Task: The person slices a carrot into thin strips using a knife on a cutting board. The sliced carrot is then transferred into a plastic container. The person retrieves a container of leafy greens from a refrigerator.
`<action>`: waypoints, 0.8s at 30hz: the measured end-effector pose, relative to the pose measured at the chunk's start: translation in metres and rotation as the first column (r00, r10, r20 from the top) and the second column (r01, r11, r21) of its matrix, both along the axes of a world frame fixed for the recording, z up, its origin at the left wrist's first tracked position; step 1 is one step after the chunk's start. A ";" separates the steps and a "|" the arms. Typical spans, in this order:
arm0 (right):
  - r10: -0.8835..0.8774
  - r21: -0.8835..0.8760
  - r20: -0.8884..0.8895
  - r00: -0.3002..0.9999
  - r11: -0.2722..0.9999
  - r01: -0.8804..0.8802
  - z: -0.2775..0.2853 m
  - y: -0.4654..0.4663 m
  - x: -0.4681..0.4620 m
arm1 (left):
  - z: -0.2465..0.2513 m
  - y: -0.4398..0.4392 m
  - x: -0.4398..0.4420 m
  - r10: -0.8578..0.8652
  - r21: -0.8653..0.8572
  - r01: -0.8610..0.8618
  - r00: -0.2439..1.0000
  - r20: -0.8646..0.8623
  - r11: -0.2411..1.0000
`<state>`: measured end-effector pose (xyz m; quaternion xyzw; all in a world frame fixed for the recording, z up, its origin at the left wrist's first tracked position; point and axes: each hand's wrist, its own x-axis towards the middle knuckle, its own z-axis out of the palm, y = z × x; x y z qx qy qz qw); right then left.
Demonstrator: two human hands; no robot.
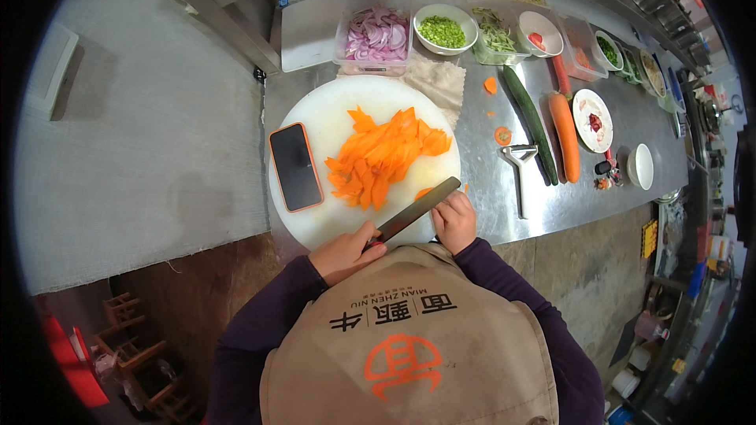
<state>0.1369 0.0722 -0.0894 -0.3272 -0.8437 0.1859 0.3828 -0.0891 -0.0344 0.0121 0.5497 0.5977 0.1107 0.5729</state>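
Observation:
My left hand (pixel 348 252) grips the handle of a kitchen knife (pixel 420 210), whose broad blade slants up to the right over the near right part of a round white cutting board (pixel 313 103). At the board's right edge, the curled fingers of my right hand (pixel 455 221) press close beside the blade. They appear to hold a carrot piece (pixel 423 193), mostly hidden by blade and fingers. A loose heap of thin carrot slices (pixel 384 156) covers the middle of the board. Left of it lies a phone (pixel 296 167) with an orange rim and a dark screen.
Right of the board lie a cucumber (pixel 530 121), a carrot (pixel 564 136) and a white peeler (pixel 522 180). A plate (pixel 603 107) and a bowl (pixel 641 166) stand farther right. Sliced onions (pixel 378 35) and chopped greens (pixel 442 32) fill containers behind; a beige cloth (pixel 437 85) touches the board.

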 end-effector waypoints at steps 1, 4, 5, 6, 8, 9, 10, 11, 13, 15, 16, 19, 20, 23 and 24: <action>-0.004 -0.002 -0.005 1.000 1.000 0.004 0.000 0.000 0.000 | -0.001 0.001 0.000 -0.006 -0.022 0.006 1.000 -0.006 1.000; -0.011 -0.007 -0.009 1.000 1.000 0.011 -0.002 0.000 0.001 | -0.001 0.005 0.001 -0.004 -0.040 0.004 1.000 -0.005 0.999; -0.013 -0.006 -0.010 1.000 1.000 0.013 -0.002 0.000 0.001 | -0.001 0.007 0.003 0.000 -0.038 0.000 1.000 -0.001 0.999; -0.013 -0.002 -0.012 1.000 1.000 0.013 -0.002 0.000 0.000 | -0.004 0.009 0.005 -0.003 -0.021 0.002 1.000 -0.015 1.000; -0.014 -0.012 -0.018 1.000 1.000 0.014 -0.002 0.000 0.000 | -0.016 0.014 0.010 -0.007 0.012 0.007 0.999 -0.044 1.000; -0.014 -0.024 -0.024 1.000 1.000 0.014 -0.002 0.000 -0.001 | -0.023 0.017 0.013 0.002 0.031 -0.001 0.999 -0.046 1.000; -0.014 -0.036 -0.030 0.999 0.999 0.013 -0.002 0.000 -0.001 | -0.030 0.021 0.015 0.012 0.051 -0.009 0.999 -0.048 0.999; -0.007 -0.047 -0.039 0.999 0.999 0.005 -0.001 0.000 -0.002 | -0.034 0.024 0.015 0.022 0.071 -0.019 0.998 -0.050 0.997; 0.002 -0.069 -0.059 0.998 0.998 -0.006 0.003 0.002 -0.004 | -0.032 0.026 0.009 0.075 0.072 -0.076 0.997 0.020 0.994; 0.008 -0.059 -0.053 0.999 0.998 -0.011 -0.001 0.000 -0.002 | -0.026 0.023 0.005 0.124 -0.022 -0.123 0.991 0.046 0.992; 0.009 -0.054 -0.050 0.999 0.998 -0.012 -0.002 -0.001 -0.001 | -0.024 0.018 0.003 0.109 0.013 -0.110 0.993 0.053 0.994; -0.015 -0.001 -0.017 1.000 1.000 0.014 0.002 0.000 -0.002 | -0.006 0.011 0.007 0.053 0.079 -0.052 0.999 -0.009 0.996; -0.017 -0.005 -0.014 1.000 1.000 0.017 0.001 0.000 -0.002 | -0.003 0.009 0.009 0.053 0.097 -0.050 0.998 -0.026 0.994; -0.021 -0.016 -0.005 1.000 1.000 0.021 -0.002 -0.002 0.000 | -0.006 0.006 0.010 0.061 0.090 -0.060 0.998 -0.013 0.994; -0.020 -0.021 -0.007 1.000 1.000 0.020 -0.004 -0.002 0.000 | -0.006 0.006 0.011 0.057 0.089 -0.054 0.998 -0.031 0.995</action>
